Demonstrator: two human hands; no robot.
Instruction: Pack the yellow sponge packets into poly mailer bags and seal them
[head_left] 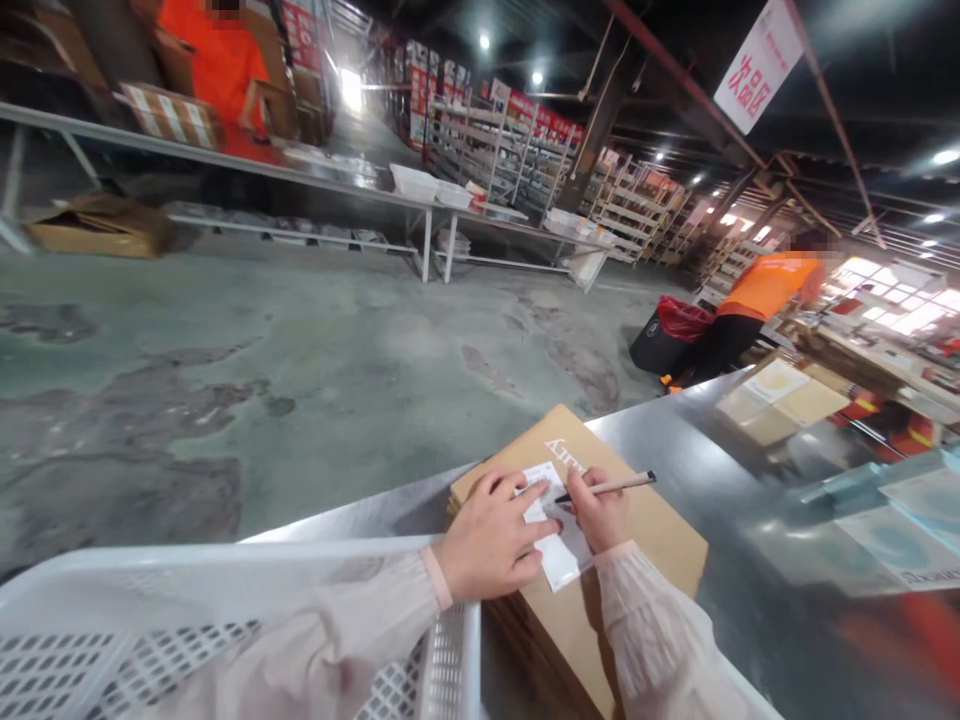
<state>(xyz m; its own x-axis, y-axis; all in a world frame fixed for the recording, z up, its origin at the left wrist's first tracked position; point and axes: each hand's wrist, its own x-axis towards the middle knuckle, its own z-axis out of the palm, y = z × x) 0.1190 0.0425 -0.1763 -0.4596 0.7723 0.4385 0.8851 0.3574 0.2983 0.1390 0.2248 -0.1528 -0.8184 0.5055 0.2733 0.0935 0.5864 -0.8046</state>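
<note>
My right hand [602,507] grips a pen [626,482] with a light barrel, its dark tip pointing down at a white paper slip [561,560]. With fingers spread, my left hand [499,530] lies over the slip and covers part of it. Under both hands is a stack of flat brown cardboard [667,530] with white lettering near its far corner. What is written on the slip is too small to read.
A white perforated plastic basket [247,560] stands at the near left. The cardboard rests on a metal table [660,430]. Blurred packages [900,530] lie at right. Two people in orange work beyond, one by a long table [360,195], one near a black bin [660,335].
</note>
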